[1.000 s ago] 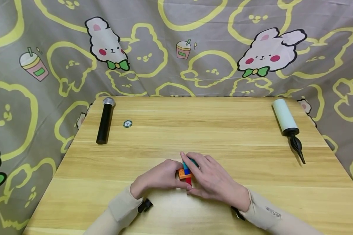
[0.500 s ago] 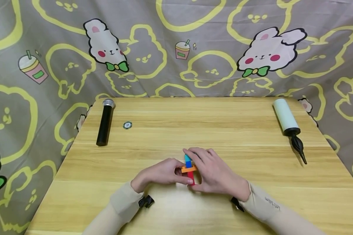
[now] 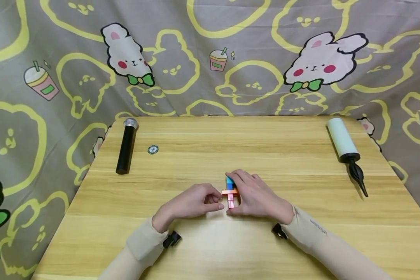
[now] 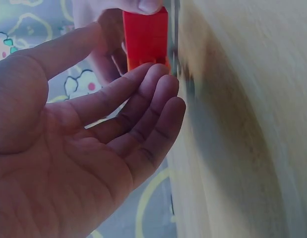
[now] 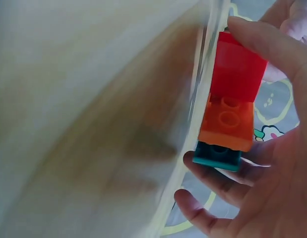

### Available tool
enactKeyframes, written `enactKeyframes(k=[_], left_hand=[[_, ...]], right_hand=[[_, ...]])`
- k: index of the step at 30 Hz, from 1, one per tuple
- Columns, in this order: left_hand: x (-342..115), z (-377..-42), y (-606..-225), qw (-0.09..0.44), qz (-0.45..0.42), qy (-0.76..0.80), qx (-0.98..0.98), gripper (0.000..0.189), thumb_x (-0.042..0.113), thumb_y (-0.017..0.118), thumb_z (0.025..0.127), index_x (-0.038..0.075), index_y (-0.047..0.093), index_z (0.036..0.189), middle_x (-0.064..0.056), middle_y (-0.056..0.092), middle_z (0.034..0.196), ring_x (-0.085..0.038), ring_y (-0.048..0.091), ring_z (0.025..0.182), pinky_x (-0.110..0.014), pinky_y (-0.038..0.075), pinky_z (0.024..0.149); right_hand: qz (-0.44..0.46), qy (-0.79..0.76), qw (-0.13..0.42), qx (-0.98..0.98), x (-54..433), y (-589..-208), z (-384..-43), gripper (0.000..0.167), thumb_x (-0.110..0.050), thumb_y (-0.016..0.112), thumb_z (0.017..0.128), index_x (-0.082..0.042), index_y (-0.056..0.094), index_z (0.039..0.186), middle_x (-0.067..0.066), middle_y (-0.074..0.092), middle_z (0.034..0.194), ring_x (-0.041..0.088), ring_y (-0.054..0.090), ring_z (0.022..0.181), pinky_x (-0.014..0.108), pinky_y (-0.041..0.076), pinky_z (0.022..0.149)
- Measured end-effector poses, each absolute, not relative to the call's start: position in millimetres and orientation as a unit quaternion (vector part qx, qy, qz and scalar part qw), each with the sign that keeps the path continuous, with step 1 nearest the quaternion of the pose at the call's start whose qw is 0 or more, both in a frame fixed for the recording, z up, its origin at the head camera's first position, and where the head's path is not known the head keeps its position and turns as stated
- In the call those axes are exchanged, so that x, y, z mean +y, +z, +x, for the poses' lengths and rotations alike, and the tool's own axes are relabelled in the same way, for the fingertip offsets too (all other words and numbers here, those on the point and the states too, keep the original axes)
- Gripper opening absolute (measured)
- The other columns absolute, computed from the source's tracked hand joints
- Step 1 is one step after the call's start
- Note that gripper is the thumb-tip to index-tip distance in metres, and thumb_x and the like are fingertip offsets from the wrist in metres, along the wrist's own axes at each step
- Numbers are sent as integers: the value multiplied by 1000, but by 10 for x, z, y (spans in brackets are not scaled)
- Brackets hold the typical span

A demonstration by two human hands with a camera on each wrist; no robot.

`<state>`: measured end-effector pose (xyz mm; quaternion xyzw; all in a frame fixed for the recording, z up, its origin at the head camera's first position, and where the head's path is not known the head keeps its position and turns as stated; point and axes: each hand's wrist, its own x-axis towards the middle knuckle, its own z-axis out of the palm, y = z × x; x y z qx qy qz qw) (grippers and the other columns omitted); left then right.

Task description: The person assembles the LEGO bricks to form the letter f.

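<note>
A small build of toy building bricks is gripped by my right hand, thumb at its red end and fingers at the teal end. In the right wrist view the red brick joins an orange brick, with a teal brick beyond. A blue brick shows between orange and teal in the head view. My left hand is close on the left, fingers loosely bent, nothing in them. From the left wrist, the red brick appears just past those fingertips.
On the wooden table, a black microphone lies at the back left beside a poker chip. A pale hand pump with a black nozzle lies at the back right. A patterned curtain hangs behind the table.
The brick build has moved slightly away and to the right with my right hand and now stands straighter in view. My left hand has let go of it.
</note>
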<state>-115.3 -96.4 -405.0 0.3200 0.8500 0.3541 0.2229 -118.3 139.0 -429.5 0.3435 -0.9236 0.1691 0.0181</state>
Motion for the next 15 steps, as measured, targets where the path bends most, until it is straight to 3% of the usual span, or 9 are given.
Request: enactKeyframes(k=[9, 15], left_hand=[[-963, -1162, -4066, 226, 325, 342, 852, 31, 28, 71, 93, 4, 70, 113, 5, 62, 96, -7, 57, 84, -29, 50, 79], [-989, -1199, -3996, 226, 313, 325, 863, 36, 28, 71, 93, 2, 68, 117, -3, 65, 105, -13, 60, 91, -30, 50, 83]], right_hand=[[331, 147, -1, -932, 1361, -4290, -1183, 110, -71, 79, 62, -4, 46, 142, 6, 51, 130, 23, 50, 113, 46, 44, 87], [330, 154, -21, -931, 1439, -4190, -1221, 117, -78, 72, 64, -4, 38, 149, 12, 43, 141, 28, 46, 123, 50, 42, 95]])
